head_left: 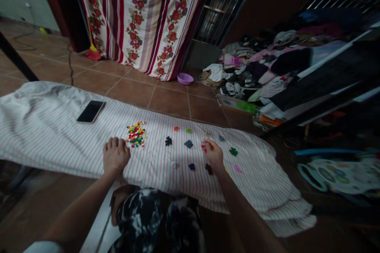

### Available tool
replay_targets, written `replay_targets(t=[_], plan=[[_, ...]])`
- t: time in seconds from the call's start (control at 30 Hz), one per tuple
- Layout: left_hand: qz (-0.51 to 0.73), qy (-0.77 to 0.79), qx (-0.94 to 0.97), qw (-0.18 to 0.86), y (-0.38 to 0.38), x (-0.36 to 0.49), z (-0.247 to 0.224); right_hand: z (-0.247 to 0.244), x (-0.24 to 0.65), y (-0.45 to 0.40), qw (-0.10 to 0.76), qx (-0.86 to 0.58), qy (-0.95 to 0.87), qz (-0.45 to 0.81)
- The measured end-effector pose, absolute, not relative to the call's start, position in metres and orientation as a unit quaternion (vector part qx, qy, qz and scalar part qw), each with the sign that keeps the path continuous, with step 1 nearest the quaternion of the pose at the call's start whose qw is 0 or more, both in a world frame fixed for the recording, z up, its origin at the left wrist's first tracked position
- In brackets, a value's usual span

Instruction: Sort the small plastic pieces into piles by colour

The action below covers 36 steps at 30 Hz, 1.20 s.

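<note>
My left hand (pixel 115 155) lies palm down on the striped cloth, fingers stretched out and slightly bent. Just beyond its fingertips is a mixed pile of small colourful pieces (pixel 136 134), red, yellow, green, orange and white. My right hand (pixel 213 154) is over the right part of the cloth with thumb and fingers pinched together. Small red pieces (pixel 203 148) show at its fingertips; whatever the pinch holds is too small to make out. Around it lie single-colour clusters: black (pixel 168 141), grey (pixel 189 143), navy (pixel 191 167), brown (pixel 209 169), green (pixel 233 151) and pink (pixel 238 169).
A striped cloth (pixel 74 146) covers the long surface before me, with a phone (pixel 91 111) on its left part. Beyond are a floral curtain (pixel 148 19), a purple basin (pixel 185 79) on the tiled floor, and heaped clothes (pixel 252 59) at the right.
</note>
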<state>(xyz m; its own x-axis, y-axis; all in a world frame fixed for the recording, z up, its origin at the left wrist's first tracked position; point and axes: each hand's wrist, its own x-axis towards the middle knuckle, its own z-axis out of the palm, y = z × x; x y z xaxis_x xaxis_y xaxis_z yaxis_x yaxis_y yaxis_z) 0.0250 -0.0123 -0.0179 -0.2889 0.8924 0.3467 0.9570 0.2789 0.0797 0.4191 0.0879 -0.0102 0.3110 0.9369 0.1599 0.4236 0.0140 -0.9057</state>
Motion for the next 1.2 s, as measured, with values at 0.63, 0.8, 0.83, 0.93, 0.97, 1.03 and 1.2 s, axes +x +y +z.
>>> replay_targets(t=[0.63, 0.8, 0.83, 0.93, 0.97, 1.03, 1.2], plan=[[-0.155, -0.789, -0.582, 0.116, -0.012, 0.025, -0.019, -0.022, 0.211, 0.048, 0.308, -0.456, -0.788, 0.275], [-0.16, -0.788, -0.584, 0.108, -0.013, 0.025, -0.018, -0.026, 0.191, 0.048, 0.263, -0.453, -0.813, 0.253], [-0.162, -0.788, -0.585, 0.105, -0.013, 0.025, -0.017, -0.027, 0.189, 0.048, 0.257, -0.46, -0.814, 0.244], [-0.163, -0.788, -0.584, 0.105, -0.013, 0.025, -0.017, -0.028, 0.185, 0.046, 0.241, -0.482, -0.813, 0.221], [-0.163, -0.788, -0.584, 0.107, -0.013, 0.025, -0.017, -0.028, 0.184, 0.045, 0.235, -0.488, -0.813, 0.215], [-0.161, -0.786, -0.586, 0.112, -0.013, 0.025, -0.018, -0.028, 0.183, 0.041, 0.228, -0.495, -0.814, 0.203], [-0.156, -0.785, -0.589, 0.112, -0.013, 0.025, -0.018, -0.032, 0.176, 0.03, 0.247, -0.508, -0.806, 0.174]])
